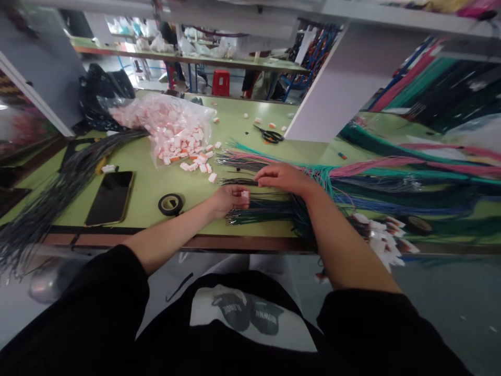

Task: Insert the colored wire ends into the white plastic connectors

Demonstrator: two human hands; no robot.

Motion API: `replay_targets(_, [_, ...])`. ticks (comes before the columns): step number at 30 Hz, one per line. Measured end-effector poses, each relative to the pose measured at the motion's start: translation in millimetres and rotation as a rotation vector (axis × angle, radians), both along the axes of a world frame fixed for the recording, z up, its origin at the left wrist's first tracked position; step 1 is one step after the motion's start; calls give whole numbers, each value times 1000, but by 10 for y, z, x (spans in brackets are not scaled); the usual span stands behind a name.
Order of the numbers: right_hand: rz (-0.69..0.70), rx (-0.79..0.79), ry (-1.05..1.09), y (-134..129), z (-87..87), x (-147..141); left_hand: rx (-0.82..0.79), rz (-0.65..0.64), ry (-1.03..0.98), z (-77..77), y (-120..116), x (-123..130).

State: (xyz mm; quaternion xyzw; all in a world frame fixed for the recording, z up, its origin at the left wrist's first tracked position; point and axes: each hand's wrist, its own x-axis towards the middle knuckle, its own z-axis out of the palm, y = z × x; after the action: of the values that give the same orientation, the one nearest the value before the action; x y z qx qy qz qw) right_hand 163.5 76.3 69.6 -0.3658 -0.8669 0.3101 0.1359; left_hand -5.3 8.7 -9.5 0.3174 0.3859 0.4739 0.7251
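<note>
Between the thumb and fingers of my left hand [227, 201] is a small white and orange connector [245, 198]. My right hand [284, 178] is just to the right and slightly farther back, its fingertips pinched at the dark wires [238, 181]. Below both hands, more dark wires [270, 209] lie side by side with their bare ends pointing left. Pink and green wires [270, 159] stretch behind my right hand. Loose connectors [203, 161] are scattered in front of a clear plastic bag [176, 122] full of them.
A phone [110, 198] and a black tape roll [171, 203] lie left of my hands. Scissors [270, 134] lie behind them. Dark wires [78, 172] hang over the left table edge. A white upright panel [332, 89] stands at the back; connectors [383, 237] are piled at right.
</note>
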Motion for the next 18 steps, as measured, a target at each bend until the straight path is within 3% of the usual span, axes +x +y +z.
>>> replay_targets(4, [-39, 19, 23, -191, -89, 68, 7, -8, -28, 14, -3, -19])
replay_targets(9, [-165, 163, 116, -310, -214, 94, 18, -30, -33, 13, 11, -37])
replay_targets(18, [-257, 359, -30, -421, -357, -33, 18, -26, 12, -18, 23, -48])
